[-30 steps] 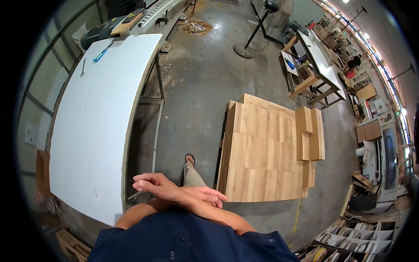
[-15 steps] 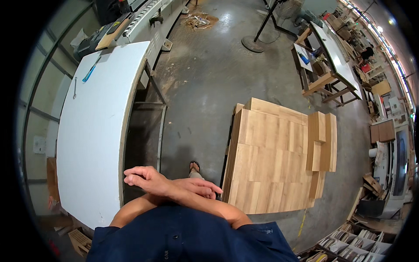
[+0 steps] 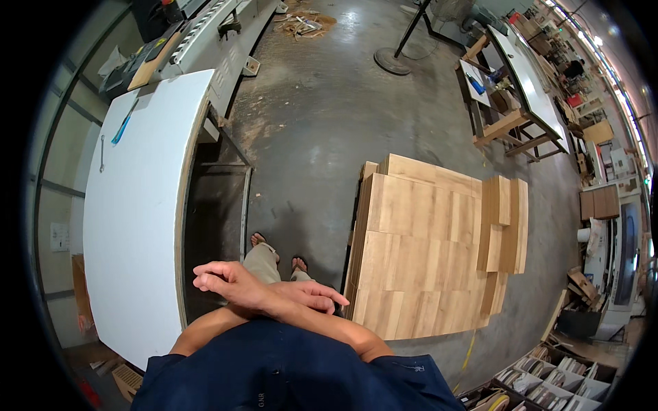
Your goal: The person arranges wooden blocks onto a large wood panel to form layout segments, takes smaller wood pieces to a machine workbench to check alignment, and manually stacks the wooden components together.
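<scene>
My forearms cross in front of my dark blue shirt, the right one lying over the left. My right hand [image 3: 229, 281] therefore sits on the left, beside the edge of a white-topped table [image 3: 137, 226]. Its fingers are loosely bent and apart from the thumb, with nothing in them. My left hand [image 3: 315, 297] reaches out on the right, empty, its fingers extended near a stack of wood-grain boards [image 3: 418, 253]. Part of the left wrist is hidden under the right forearm.
On the white table lie a blue-handled tool [image 3: 123, 127] and a wrench [image 3: 103, 153]. Smaller board pieces [image 3: 513, 226] stand on the stack's right side. A fan base [image 3: 392, 61] and a workbench [image 3: 524, 75] are farther off. Slotted bins [image 3: 548, 383] fill the lower right.
The view has shifted slightly, and both my feet now show between table and stack where one showed before. My arms stay crossed in the same pose.
</scene>
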Demonstrator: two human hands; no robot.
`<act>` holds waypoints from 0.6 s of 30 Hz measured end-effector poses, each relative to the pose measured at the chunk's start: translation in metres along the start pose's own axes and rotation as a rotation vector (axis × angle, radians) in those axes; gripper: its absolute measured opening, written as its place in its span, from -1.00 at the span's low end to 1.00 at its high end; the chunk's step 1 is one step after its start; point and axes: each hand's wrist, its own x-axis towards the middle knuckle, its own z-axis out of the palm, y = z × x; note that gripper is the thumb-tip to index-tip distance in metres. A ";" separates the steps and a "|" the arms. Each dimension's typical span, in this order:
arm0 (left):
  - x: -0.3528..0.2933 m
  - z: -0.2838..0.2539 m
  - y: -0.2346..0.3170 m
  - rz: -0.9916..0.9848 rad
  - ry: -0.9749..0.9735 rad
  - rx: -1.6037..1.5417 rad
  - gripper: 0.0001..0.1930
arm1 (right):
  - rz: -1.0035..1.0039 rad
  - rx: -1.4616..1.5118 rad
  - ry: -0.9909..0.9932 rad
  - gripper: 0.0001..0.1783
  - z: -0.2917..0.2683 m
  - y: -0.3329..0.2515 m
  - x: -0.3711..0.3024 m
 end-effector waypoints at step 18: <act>-0.019 -0.060 0.102 -0.108 -0.099 0.011 -0.56 | -0.025 0.026 0.289 -0.56 -0.058 -0.053 0.085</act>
